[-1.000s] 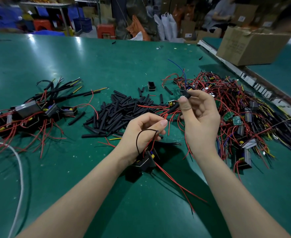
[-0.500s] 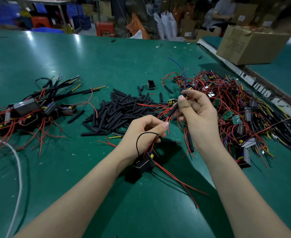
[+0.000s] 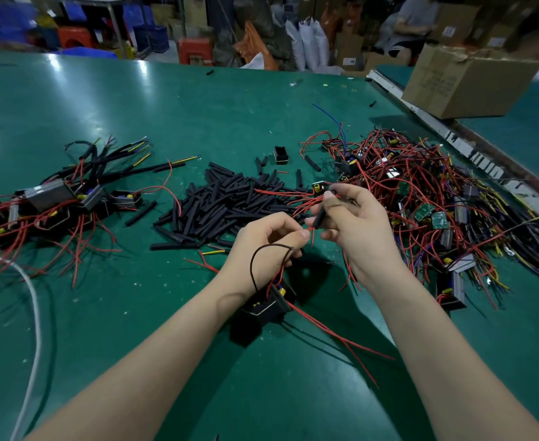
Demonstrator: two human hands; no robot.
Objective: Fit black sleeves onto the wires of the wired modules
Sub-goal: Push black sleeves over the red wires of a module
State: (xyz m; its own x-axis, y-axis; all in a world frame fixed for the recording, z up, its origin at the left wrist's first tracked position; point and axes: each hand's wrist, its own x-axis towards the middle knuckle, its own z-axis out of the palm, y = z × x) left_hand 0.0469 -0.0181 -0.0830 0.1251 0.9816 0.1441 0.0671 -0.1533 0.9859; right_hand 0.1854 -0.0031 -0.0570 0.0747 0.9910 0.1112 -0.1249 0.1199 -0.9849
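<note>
Factory assembly floor, small-electronics handwork, as I read it. Long green-matted counter (image 3: 198, 106) carries bulk piles: loose black sleeves (image 3: 226, 205), a tangle of red-wired modules (image 3: 427, 198), a sleeved batch (image 3: 70, 198) set apart. Cardboard carton (image 3: 465, 81) on the neighbouring bench. Behind: stacked blue crates (image 3: 150, 36), red plastic stools (image 3: 195, 50), white sacks (image 3: 306, 43), another seated worker (image 3: 414, 23).

Table (image 3: 198, 100): smooth green surface, glossy, with white glare from the lights.
Sleeves (image 3: 226, 205): matt black tubing (rubbery or plastic in look).
Wires (image 3: 421, 186): red plastic insulation, slightly shiny.
Box (image 3: 465, 81): plain brown cardboard, matt.
Cable (image 3: 35, 313): white, smooth jacket.
</note>
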